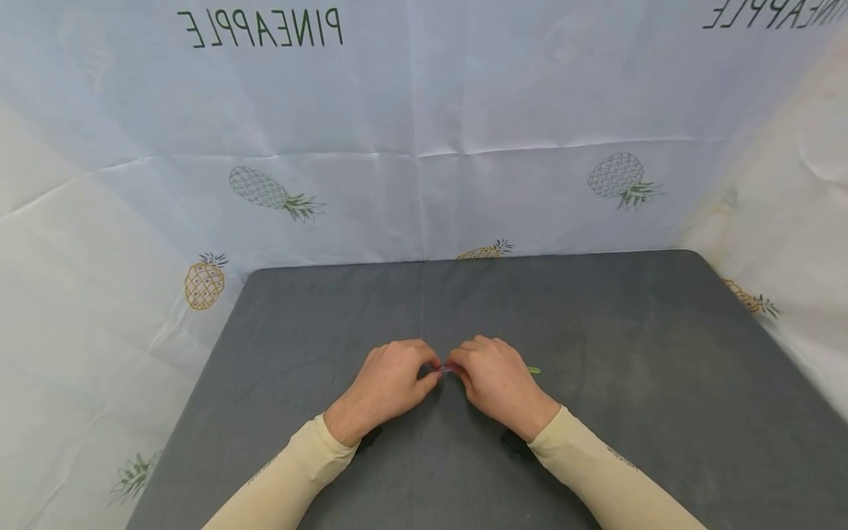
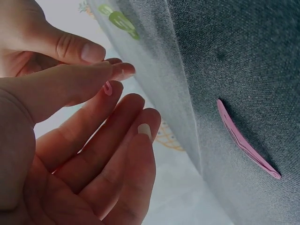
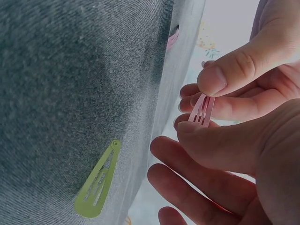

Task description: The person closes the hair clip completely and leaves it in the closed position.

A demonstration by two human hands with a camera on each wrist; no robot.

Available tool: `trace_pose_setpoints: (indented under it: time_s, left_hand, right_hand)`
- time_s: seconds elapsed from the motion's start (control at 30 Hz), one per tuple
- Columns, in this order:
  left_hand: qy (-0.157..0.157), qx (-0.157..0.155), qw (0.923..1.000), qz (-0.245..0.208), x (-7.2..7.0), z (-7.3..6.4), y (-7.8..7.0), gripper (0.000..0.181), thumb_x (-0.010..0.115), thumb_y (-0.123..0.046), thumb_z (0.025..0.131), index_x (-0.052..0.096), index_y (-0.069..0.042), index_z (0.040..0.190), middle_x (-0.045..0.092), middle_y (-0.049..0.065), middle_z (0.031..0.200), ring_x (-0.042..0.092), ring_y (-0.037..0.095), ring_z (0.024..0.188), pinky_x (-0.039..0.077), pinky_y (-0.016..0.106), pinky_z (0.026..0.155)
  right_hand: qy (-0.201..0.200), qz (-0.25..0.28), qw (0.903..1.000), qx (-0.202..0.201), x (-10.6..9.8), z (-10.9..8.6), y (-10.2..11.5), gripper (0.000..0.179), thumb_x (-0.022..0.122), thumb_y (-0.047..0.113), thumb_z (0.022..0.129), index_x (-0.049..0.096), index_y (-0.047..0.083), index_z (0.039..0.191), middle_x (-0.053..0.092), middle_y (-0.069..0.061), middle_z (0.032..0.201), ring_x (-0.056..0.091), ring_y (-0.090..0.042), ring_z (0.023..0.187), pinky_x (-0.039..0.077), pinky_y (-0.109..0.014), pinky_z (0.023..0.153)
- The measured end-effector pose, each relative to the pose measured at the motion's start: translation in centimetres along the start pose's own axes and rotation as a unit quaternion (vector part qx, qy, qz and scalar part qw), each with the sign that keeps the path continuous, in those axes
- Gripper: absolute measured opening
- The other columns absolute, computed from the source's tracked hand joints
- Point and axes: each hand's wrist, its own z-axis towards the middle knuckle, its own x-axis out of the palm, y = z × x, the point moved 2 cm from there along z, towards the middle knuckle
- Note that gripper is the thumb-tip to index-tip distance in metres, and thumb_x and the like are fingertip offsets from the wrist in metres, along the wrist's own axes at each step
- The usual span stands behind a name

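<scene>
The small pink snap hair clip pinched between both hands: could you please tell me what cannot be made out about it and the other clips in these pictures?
- Small pink snap hair clip: head view, nearly covered by the left hand and right hand; wrist views show only an end.
- Green snap hair clip: head view, mostly behind the right hand.
- Second pink hair clip on the grey table: hidden in the head view, blurred in the right wrist view.

Head view above; wrist views close.
</scene>
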Motion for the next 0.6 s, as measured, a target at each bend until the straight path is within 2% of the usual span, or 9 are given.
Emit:
trace_pose_setpoints:
  time_s: [0.3,0.6]
  left_hand:
    - [-0.003,0.009,1.0,0.0,0.03,-0.02,0.09,0.004,0.085,-0.021,0.095,0.084,-0.02,0.098,0.079,-0.006,0.099,0.073,0.011,0.082,0.058,0.029,0.067]
    - [-0.007,0.016,0.9999,-0.003,-0.15,-0.14,0.06,0.003,0.084,-0.02,0.095,0.082,-0.018,0.094,0.077,-0.006,0.093,0.066,0.007,0.074,0.054,0.026,0.064]
  right_hand:
    - [0.003,-0.005,1.0,-0.004,0.03,-0.16,0.02,0.013,0.086,0.008,0.091,0.081,0.02,0.092,0.075,0.006,0.085,0.066,-0.015,0.078,0.056,-0.036,0.073]
    - [-0.006,-0.012,0.9998,-0.017,0.04,-0.19,0.15,0.016,0.083,0.004,0.092,0.08,0.02,0.091,0.073,0.005,0.08,0.063,-0.015,0.073,0.054,-0.035,0.07]
